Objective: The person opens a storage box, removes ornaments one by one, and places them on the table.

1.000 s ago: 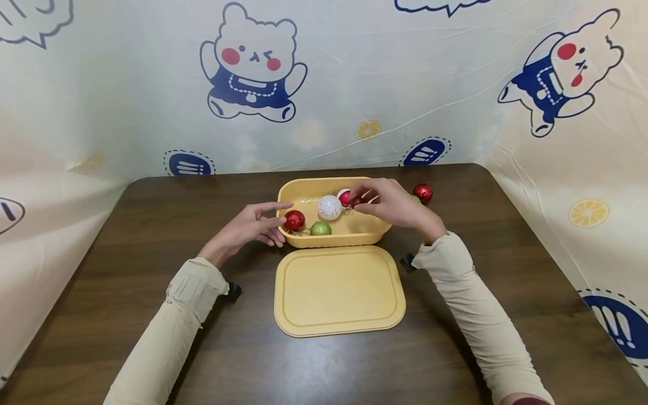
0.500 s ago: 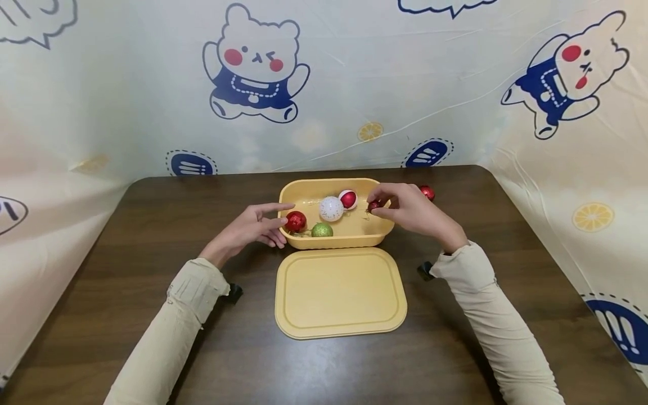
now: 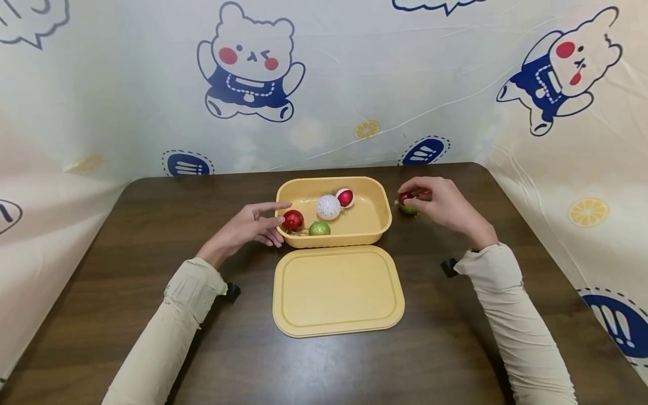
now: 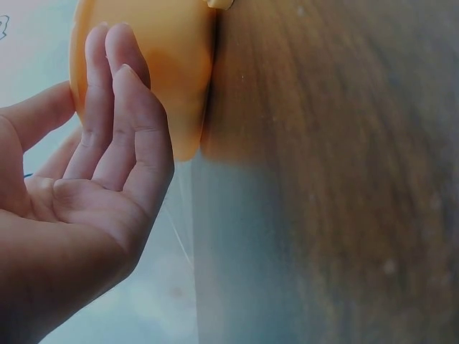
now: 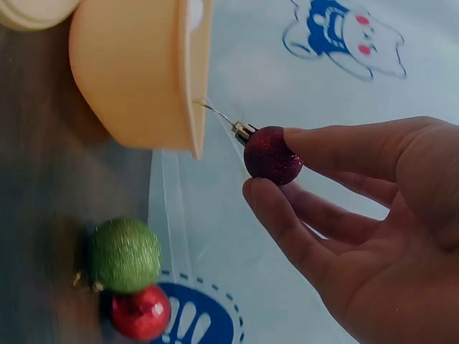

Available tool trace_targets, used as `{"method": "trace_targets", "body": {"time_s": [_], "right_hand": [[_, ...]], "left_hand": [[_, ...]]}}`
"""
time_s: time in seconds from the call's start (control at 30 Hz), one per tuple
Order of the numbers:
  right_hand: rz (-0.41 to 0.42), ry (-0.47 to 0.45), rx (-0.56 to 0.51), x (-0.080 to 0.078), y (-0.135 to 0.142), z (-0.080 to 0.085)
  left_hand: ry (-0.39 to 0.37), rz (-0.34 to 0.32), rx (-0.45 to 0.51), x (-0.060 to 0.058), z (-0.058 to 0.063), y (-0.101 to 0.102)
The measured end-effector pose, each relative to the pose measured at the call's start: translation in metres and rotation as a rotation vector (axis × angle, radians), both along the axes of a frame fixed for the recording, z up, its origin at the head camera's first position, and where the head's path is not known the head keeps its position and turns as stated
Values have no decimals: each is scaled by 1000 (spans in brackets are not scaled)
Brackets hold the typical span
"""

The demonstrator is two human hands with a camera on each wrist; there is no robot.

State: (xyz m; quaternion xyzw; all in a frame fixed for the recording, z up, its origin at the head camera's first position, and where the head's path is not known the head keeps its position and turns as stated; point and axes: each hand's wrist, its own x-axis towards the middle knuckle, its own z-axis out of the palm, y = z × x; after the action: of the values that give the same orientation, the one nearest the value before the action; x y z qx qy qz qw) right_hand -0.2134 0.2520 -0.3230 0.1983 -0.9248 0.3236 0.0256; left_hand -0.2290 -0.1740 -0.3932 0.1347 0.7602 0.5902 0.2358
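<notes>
The dark red ball looks rough with glitter, its cap like shiny metal. Outside the box, the green ball is finely streaked, the bright red ball smooth and glossy. Box and lid look like smooth, matt plastic, the desk like softly shiny wood, the sleeves wrinkled, matt cloth.

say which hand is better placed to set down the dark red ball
Probably the right hand: it pinches the dark red ball outside the box, near a green ball. The left hand is at the box's left end.
</notes>
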Motion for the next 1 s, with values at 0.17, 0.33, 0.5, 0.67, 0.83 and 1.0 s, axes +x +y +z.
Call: {"method": "trace_targets", "body": {"time_s": [0.17,0.33,0.5,0.67,0.83,1.0], "right_hand": [[-69,3,6,-6,20,-3],[-145,-6,69,-13,41,-11],[-175,-45,103,-17,57,-18],[-149,-64,138,-22,64,-26],[-136,-84,184,-28,69,-37],[-137,-101,194,-34,72,-49]], "left_hand": [[-2,6,-10,0,0,-1],[-3,7,-17,1,0,-1],[5,4,-13,1,1,1],[7,7,-22,0,1,1],[4,7,-28,1,1,2],[-2,12,-23,1,2,2]]}}
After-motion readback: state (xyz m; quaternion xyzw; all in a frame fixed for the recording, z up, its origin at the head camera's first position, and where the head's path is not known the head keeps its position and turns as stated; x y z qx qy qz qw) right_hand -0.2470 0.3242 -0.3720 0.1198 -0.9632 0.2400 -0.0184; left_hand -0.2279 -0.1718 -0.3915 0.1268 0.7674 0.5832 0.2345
